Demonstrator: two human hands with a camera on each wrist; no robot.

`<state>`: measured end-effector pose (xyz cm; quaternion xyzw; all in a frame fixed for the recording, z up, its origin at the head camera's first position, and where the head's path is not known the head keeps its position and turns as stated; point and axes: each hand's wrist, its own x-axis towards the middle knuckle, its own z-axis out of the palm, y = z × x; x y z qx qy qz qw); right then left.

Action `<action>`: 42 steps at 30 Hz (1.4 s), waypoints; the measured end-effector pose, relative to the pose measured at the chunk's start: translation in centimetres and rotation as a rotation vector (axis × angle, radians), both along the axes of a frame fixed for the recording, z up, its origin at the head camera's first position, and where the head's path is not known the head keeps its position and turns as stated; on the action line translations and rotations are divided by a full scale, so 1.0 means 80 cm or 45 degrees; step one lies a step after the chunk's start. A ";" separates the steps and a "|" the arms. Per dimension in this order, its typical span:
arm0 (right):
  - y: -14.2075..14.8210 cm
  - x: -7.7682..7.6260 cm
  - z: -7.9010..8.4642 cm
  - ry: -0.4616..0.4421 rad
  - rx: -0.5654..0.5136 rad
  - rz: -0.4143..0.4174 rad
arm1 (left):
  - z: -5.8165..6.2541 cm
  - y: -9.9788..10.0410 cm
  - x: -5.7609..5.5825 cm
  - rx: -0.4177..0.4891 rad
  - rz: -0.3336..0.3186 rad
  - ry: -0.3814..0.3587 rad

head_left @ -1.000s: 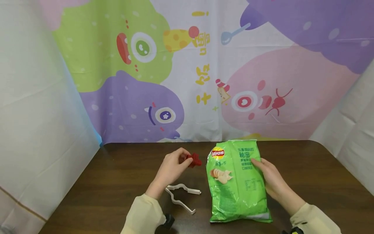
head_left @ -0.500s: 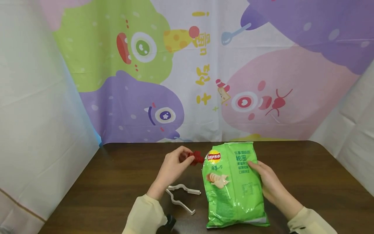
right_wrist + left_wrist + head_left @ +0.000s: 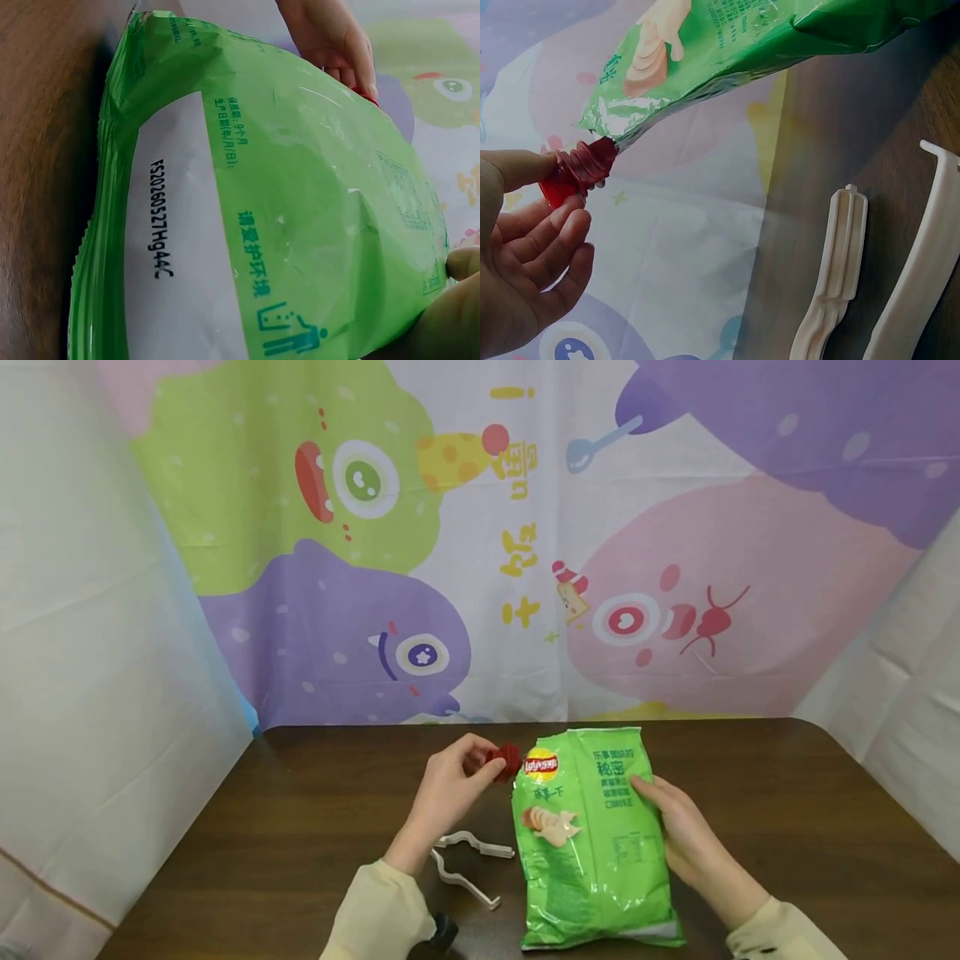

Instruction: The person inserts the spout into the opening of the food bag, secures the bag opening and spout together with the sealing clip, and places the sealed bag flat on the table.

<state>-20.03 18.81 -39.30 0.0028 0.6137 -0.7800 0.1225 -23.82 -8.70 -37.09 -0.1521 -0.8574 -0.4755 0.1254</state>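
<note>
- My left hand (image 3: 447, 781) pinches a red piece (image 3: 507, 762) at the green bag (image 3: 596, 860).
- My right hand (image 3: 690, 831) holds this bag's side.
- The desk (image 3: 300, 827) is brown, cartoon cloth (image 3: 352, 610) behind.

Cartoon-monster curtain (image 3: 517, 543) behind dark wood table (image 3: 292, 810); plain white drapes (image 3: 90, 577) either side.

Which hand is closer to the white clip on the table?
Left: the left hand is just beyond the white clip; the right hand is farther, across the green bag from it.
</note>
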 end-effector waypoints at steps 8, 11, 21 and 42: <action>-0.001 0.002 0.000 0.018 -0.006 -0.009 | -0.001 0.006 0.002 0.007 -0.017 -0.004; -0.002 0.002 -0.001 0.026 -0.014 -0.009 | -0.001 0.008 0.002 0.004 -0.028 -0.006; -0.007 0.004 -0.003 0.023 -0.032 -0.009 | -0.005 0.012 0.003 0.071 -0.050 -0.054; -0.012 0.004 -0.006 -0.002 -0.052 -0.043 | -0.007 0.018 0.005 0.164 -0.096 -0.076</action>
